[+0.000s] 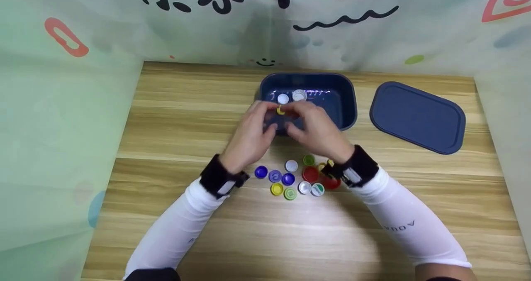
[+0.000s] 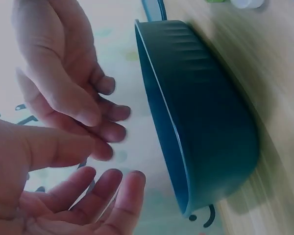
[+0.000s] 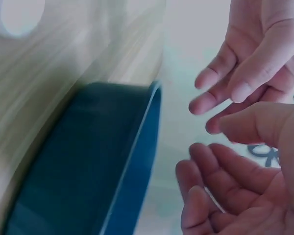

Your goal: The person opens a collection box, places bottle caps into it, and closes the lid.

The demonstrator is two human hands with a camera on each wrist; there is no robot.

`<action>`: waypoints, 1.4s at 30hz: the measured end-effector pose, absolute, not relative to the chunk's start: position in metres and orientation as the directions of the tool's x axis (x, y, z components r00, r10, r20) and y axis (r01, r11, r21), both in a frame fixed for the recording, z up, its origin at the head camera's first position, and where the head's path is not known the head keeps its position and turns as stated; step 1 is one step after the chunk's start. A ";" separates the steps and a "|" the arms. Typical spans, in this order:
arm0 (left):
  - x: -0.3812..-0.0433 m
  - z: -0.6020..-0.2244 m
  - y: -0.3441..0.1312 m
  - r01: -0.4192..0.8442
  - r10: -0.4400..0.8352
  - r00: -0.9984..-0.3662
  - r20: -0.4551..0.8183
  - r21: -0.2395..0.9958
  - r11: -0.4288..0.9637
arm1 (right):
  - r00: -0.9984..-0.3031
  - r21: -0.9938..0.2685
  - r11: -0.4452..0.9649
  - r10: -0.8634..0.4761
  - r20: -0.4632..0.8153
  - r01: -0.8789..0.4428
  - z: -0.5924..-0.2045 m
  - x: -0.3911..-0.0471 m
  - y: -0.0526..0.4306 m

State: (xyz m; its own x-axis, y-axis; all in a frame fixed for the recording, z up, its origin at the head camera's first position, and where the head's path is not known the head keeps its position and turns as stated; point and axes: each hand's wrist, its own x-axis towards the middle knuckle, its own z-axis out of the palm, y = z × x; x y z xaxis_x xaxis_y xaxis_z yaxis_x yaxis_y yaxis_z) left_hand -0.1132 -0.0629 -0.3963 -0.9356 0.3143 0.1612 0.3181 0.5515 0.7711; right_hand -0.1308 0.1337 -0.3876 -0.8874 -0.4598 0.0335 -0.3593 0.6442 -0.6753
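My left hand (image 1: 251, 133) and right hand (image 1: 317, 127) hover over the front of a dark blue box (image 1: 348, 119), fingertips close together. Between the index fingers in the head view shows a yellow bottle cap (image 1: 281, 110), partly covered; whether it touches them I cannot tell. Both wrist views show the left hand (image 3: 257, 63) and right hand (image 2: 63, 73) with loosely bent fingers and no cap visible in them. Two white caps, a smaller one (image 1: 283, 98) and a larger one (image 1: 299, 95), lie inside the box.
In front of the box lie several loose caps, among them a red cap (image 1: 310, 174), a blue cap (image 1: 261, 172) and a green cap (image 1: 308, 160). The right wrist hides part of this group. A dark blue lid (image 1: 417, 117) rests right of the box, and a printed cloth (image 1: 224, 36) hangs behind.
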 end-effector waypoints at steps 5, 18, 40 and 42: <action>-0.095 -0.402 -0.083 0.324 0.345 -0.929 0.134 0.744 0.585 | -0.823 -0.641 0.595 -0.558 0.104 -0.484 -0.395 -0.108 0.123; -0.062 -0.445 -0.111 0.348 0.488 -0.871 -0.048 0.641 0.684 | -0.723 -0.470 0.632 -0.691 0.019 -0.616 -0.453 -0.079 0.102; -0.051 -0.463 -0.107 0.321 0.442 -0.896 -0.049 0.615 0.720 | -0.755 -0.472 0.665 -0.656 0.002 -0.579 -0.462 -0.074 0.091; -0.051 -0.460 -0.107 0.321 0.435 -0.900 -0.029 0.630 0.707 | -0.758 -0.503 0.647 -0.652 0.024 -0.573 -0.459 -0.074 0.093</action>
